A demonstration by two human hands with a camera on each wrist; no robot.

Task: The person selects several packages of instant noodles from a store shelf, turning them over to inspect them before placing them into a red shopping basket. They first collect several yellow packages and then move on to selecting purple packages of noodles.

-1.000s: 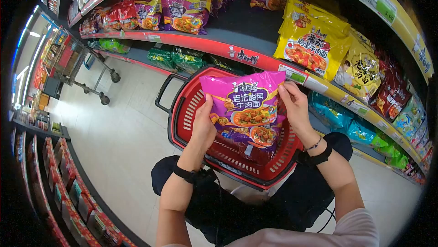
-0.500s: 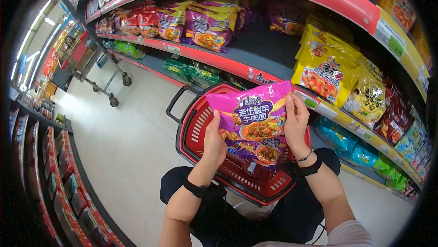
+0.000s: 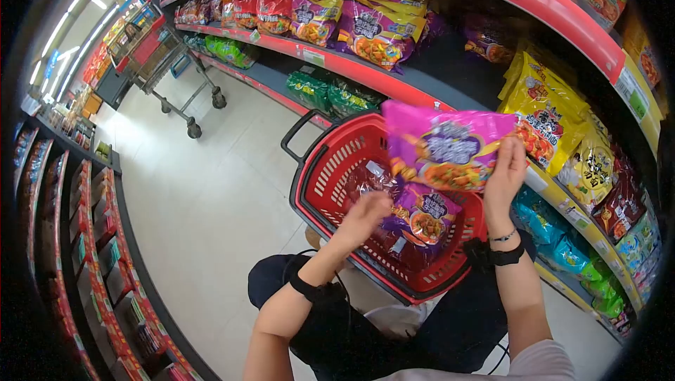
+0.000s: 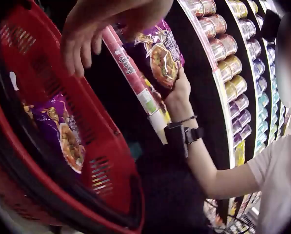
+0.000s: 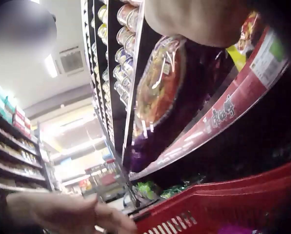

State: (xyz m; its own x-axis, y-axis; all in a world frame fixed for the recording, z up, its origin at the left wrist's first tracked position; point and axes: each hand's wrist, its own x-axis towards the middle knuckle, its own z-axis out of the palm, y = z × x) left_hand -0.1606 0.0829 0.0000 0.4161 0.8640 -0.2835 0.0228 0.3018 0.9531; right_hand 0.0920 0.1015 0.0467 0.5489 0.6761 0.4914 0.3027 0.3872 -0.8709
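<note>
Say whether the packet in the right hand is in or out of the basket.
Out. The left wrist view shows the right hand holding the packet outside the basket.

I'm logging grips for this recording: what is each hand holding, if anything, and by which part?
The right hand holds a purple noodle packet by its right edge, as seen in the head view; the left hand holds nothing.

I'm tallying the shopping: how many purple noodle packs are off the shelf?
2 show clearly: the held pack in the right hand, and the lower pack in the red basket. More may be hidden beneath that one.
</note>
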